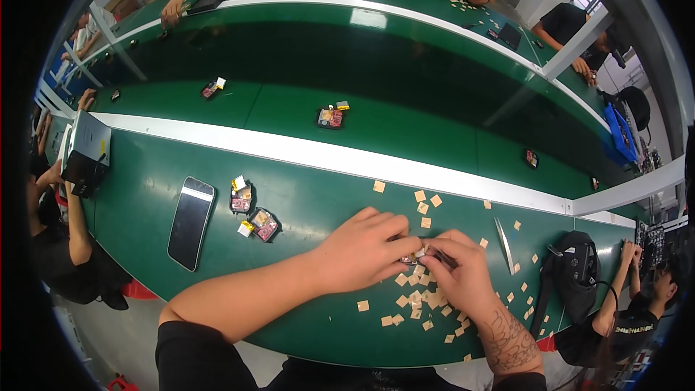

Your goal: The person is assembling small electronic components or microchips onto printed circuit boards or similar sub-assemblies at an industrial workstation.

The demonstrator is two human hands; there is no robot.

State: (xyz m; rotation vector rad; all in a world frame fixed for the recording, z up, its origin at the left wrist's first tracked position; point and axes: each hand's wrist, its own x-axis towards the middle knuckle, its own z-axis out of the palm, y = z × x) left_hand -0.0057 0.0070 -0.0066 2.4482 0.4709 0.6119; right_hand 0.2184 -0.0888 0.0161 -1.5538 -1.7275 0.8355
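Observation:
My left hand (369, 247) and my right hand (462, 269) meet over the green table. Pinched between their fingers is a small electronic device (413, 258), mostly covered by them. A dark slim part shows by the right fingers; its kind is hidden. Many small tan square pieces (415, 295) lie scattered below and around the hands. To the left rest two open black-cased devices, one (241, 197) touching or close to the other (264, 224), with reddish circuit boards and silver-and-yellow pouch cells. A pair of tweezers (504, 246) lies right of my right hand.
A phone (192, 224) lies at left, near a grey box (88, 150). A black bag (577, 275) sits at right. Beyond a white rail (304, 153), a green belt carries several devices, one (331, 116) near its middle. Other people work across and at both sides.

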